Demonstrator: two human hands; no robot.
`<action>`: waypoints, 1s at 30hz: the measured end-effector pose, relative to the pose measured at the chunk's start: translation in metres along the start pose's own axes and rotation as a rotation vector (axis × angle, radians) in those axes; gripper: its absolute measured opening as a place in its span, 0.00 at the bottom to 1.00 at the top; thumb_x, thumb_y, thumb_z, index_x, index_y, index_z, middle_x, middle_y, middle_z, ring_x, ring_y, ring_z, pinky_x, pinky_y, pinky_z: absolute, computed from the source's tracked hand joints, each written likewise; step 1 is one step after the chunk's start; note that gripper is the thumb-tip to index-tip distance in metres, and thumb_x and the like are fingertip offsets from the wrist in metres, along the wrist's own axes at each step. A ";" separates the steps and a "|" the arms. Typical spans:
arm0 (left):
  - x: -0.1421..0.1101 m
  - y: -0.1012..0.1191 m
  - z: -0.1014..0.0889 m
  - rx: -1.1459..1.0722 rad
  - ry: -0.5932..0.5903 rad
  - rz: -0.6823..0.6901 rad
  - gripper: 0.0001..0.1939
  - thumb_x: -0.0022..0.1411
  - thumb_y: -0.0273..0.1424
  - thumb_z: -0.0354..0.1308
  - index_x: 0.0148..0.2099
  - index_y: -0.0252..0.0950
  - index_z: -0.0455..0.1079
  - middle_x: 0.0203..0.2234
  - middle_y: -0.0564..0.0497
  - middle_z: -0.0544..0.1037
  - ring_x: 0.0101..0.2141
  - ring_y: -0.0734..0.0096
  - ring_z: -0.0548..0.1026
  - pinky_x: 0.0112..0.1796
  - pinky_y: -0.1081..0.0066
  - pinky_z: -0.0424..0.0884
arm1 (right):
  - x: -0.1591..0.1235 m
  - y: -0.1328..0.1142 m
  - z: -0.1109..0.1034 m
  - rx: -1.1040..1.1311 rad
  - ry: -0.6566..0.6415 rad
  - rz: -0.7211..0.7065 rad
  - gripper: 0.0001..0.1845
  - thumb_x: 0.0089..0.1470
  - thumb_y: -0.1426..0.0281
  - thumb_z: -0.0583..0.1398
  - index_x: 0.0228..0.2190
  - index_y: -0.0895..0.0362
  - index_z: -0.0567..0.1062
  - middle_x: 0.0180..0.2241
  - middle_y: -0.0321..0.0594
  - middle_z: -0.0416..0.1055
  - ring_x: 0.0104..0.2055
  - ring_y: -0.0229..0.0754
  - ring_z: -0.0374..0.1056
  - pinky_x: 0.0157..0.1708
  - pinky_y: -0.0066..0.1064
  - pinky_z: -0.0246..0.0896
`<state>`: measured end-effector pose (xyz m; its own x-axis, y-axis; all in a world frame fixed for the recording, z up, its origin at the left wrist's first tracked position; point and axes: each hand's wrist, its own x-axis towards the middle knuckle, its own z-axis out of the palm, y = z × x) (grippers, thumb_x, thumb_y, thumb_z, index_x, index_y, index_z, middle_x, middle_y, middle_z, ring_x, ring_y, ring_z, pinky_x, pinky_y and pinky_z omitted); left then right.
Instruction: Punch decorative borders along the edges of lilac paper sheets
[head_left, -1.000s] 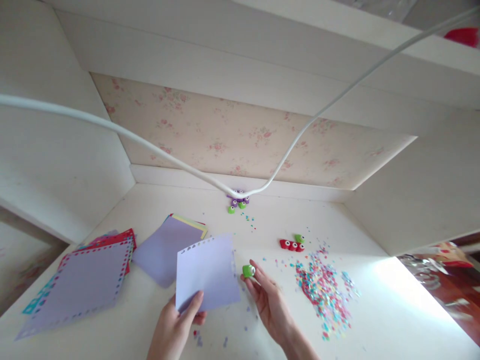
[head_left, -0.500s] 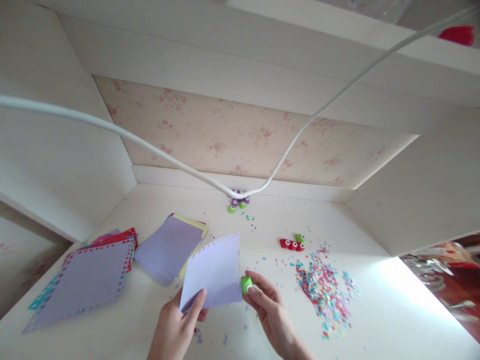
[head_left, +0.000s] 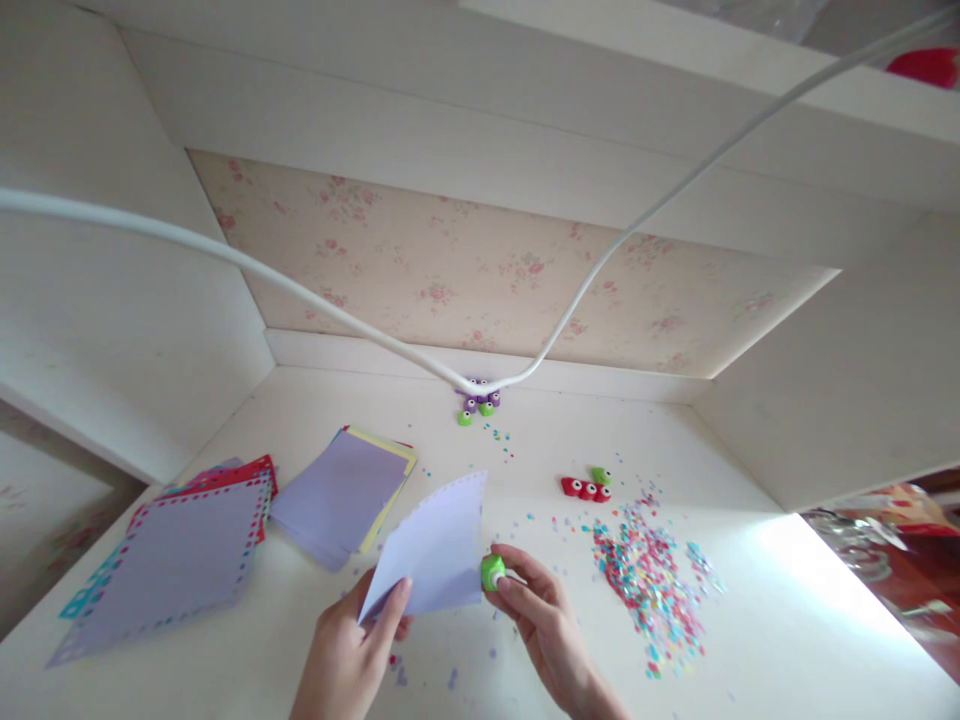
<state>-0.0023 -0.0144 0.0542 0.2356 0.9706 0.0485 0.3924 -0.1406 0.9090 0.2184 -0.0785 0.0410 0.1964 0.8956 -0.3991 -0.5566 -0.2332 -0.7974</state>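
My left hand (head_left: 349,640) grips a lavender sheet of paper (head_left: 435,550) by its lower left corner, thumb on top. Small notches run along the sheet's top edge and the upper part of its right edge. In my right hand (head_left: 541,620) is a small green craft punch (head_left: 493,573), pinched between thumb and fingers. The punch sits at the lower right edge of the sheet; whether the paper is inside its slot I cannot tell. Tiny lavender paper bits (head_left: 453,678) lie on the white table (head_left: 570,660) beneath the hands.
Punched sheets (head_left: 176,550) lie at the left, beside a stack of plain coloured paper (head_left: 341,490). Red punches (head_left: 586,489) and a green one (head_left: 601,475) stand right of centre, near a confetti pile (head_left: 652,590). Purple and green punches (head_left: 480,400) stand at the back, behind a white cable (head_left: 375,337).
The lavender sheet has tilted and bowed slightly, its top left edge dipping lower. Both hands stay in nearly the same place, with the punch still at the right edge.
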 end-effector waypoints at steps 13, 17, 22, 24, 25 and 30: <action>-0.001 -0.003 0.000 0.018 0.009 0.021 0.16 0.64 0.44 0.55 0.32 0.39 0.73 0.16 0.55 0.78 0.20 0.68 0.79 0.21 0.80 0.74 | -0.002 0.004 0.000 0.114 0.017 0.012 0.22 0.43 0.65 0.73 0.42 0.55 0.80 0.42 0.41 0.76 0.45 0.45 0.69 0.48 0.36 0.63; -0.001 -0.002 0.000 0.019 0.013 0.043 0.15 0.64 0.44 0.55 0.33 0.39 0.73 0.17 0.55 0.78 0.19 0.69 0.79 0.21 0.80 0.73 | -0.003 0.003 0.002 0.135 0.005 0.015 0.21 0.43 0.65 0.73 0.42 0.55 0.80 0.42 0.41 0.76 0.44 0.44 0.70 0.47 0.35 0.64; -0.001 -0.004 0.000 0.032 0.007 0.043 0.15 0.65 0.44 0.54 0.34 0.39 0.74 0.17 0.55 0.78 0.20 0.68 0.80 0.23 0.80 0.74 | -0.004 0.003 0.001 0.126 0.007 0.020 0.22 0.43 0.65 0.73 0.42 0.55 0.80 0.42 0.41 0.77 0.43 0.44 0.71 0.48 0.35 0.64; -0.001 -0.004 0.000 0.028 0.002 0.040 0.15 0.65 0.43 0.55 0.34 0.39 0.74 0.17 0.55 0.78 0.20 0.68 0.80 0.22 0.79 0.74 | -0.003 0.003 0.000 0.122 0.002 0.018 0.22 0.43 0.65 0.72 0.43 0.55 0.80 0.42 0.41 0.77 0.43 0.44 0.71 0.48 0.36 0.63; -0.001 -0.004 -0.001 0.024 -0.001 0.037 0.15 0.64 0.43 0.55 0.34 0.39 0.74 0.17 0.55 0.78 0.20 0.68 0.80 0.22 0.79 0.74 | -0.003 0.003 0.000 0.119 0.001 0.016 0.23 0.43 0.65 0.72 0.43 0.55 0.80 0.42 0.41 0.77 0.43 0.44 0.71 0.48 0.36 0.63; -0.002 0.001 -0.002 -0.001 0.005 0.025 0.15 0.63 0.43 0.56 0.33 0.39 0.74 0.17 0.55 0.79 0.20 0.66 0.80 0.22 0.79 0.75 | -0.003 0.003 0.001 0.089 0.017 0.010 0.23 0.43 0.64 0.73 0.43 0.55 0.79 0.42 0.42 0.77 0.44 0.46 0.71 0.49 0.38 0.62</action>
<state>-0.0040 -0.0157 0.0554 0.2411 0.9677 0.0731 0.3859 -0.1647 0.9077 0.2152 -0.0813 0.0401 0.2039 0.8866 -0.4152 -0.6278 -0.2070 -0.7503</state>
